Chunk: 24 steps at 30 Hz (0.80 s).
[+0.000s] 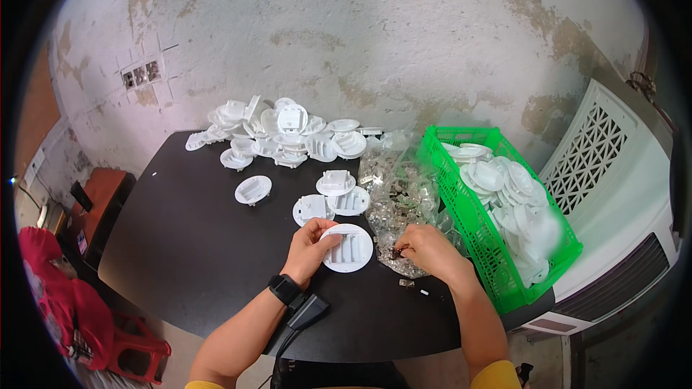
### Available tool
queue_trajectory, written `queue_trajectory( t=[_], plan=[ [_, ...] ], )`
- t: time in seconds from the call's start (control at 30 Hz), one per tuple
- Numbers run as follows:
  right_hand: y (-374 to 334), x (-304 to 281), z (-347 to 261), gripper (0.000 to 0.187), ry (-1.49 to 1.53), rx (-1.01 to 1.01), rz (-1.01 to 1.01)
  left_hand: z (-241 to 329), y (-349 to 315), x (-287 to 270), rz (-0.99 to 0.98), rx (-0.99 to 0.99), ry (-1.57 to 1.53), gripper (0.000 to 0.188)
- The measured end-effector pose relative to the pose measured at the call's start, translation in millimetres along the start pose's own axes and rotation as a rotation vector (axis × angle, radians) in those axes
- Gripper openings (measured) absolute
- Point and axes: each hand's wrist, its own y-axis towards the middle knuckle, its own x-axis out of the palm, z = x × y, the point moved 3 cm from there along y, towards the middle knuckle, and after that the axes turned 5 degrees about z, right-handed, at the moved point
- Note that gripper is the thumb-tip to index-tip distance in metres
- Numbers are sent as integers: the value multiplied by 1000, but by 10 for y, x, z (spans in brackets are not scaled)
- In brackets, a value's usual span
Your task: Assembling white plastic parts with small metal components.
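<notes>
My left hand (311, 248), with a black watch on its wrist, grips a round white plastic housing (347, 248) by its left edge. The slotted battery compartment of that housing faces up. My right hand (425, 248) reaches into the near end of a clear plastic bag (400, 194) full of small metal pieces. Its fingertips are pinched together at the pieces; what they hold, if anything, is too small to make out. Just beyond my left hand, more white housings (314, 207) lie close together on the dark table (194, 259).
A heap of white housings (288, 121) lies along the wall. At the right, a green plastic crate (497, 266) holds white round parts, beside a white air cooler (613, 209). A loose metal piece (406, 283) lies near the bag. A black cable (308, 312) hangs by my left wrist.
</notes>
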Motion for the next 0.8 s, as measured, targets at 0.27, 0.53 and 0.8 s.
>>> queue_trajectory(
  t=[0.27, 0.53, 0.8],
  plan=[
    [2, 8, -17, 16, -80, 70, 22, -23, -7, 20, -31, 23, 25, 17],
    [-38, -46, -66, 18, -75, 38, 60, -26, -14, 44, -41, 8, 38, 18],
    [21, 3, -124, 17, -249, 116, 7, -32, -15, 33, -64, 26, 64, 17]
  ],
)
